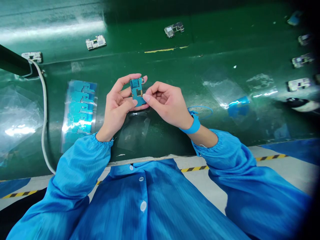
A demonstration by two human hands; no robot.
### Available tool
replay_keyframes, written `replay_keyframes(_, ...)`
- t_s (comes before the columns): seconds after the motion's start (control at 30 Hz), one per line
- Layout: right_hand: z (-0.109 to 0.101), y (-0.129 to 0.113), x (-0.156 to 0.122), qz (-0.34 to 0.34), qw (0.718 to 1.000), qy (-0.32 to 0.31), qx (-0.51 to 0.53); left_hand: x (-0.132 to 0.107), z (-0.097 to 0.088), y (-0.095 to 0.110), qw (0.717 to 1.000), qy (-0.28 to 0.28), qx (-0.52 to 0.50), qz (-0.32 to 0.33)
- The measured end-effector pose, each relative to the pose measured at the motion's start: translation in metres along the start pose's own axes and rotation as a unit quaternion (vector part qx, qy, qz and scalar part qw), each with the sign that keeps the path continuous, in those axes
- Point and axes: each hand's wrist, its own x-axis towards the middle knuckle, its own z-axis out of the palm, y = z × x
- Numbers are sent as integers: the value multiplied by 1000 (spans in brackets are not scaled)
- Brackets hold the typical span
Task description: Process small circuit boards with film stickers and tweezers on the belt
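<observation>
A small blue-faced circuit board (135,90) with a rectangular cut-out lies in my left hand (118,101). The left thumb presses on its lower part while the fingers support it from behind and along the top edge. My right hand (167,101) has thumb and forefinger pinched together at the board's lower right edge; whatever lies between those fingertips is too small to make out. A blue wrist strap (193,125) circles the right wrist. Left of my hands, a clear sheet of blue die-cut stickers (81,106) rests on the green bench (160,140).
Along the back lie a circuit board (174,30) and another board (96,42). Several more boards (299,84) line the far right. A white cable (45,116) runs down the left, beside clear plastic film (20,116). A blue piece on film (238,106) lies to the right.
</observation>
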Motion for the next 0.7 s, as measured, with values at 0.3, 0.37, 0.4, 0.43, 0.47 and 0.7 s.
replay_keyframes(0.3, 0, 0, 0, 5, 1000, 0, -8, -1, 2, 3, 1000, 2, -7, -5)
replay_keyframes(0.37, 0, -1, 0, 6, 1000, 0, -7, -1, 2, 2, 1000, -1, -1, -4)
replay_keyframes(0.4, 0, -1, 0, 7, 1000, 1, -7, -1, 2, 1, 1000, -4, 2, -3)
replay_keyframes(0.43, 0, -1, 0, 8, 1000, 1, -7, -1, 2, 1, 1000, -7, 5, -2)
replay_keyframes(0.47, 0, -1, 0, 7, 1000, 2, -6, -2, 2, 1, 1000, -9, 8, -1)
replay_keyframes(0.7, 0, -2, 0, 11, 1000, 1, -5, -3, 2, 0, 1000, -16, 20, -3)
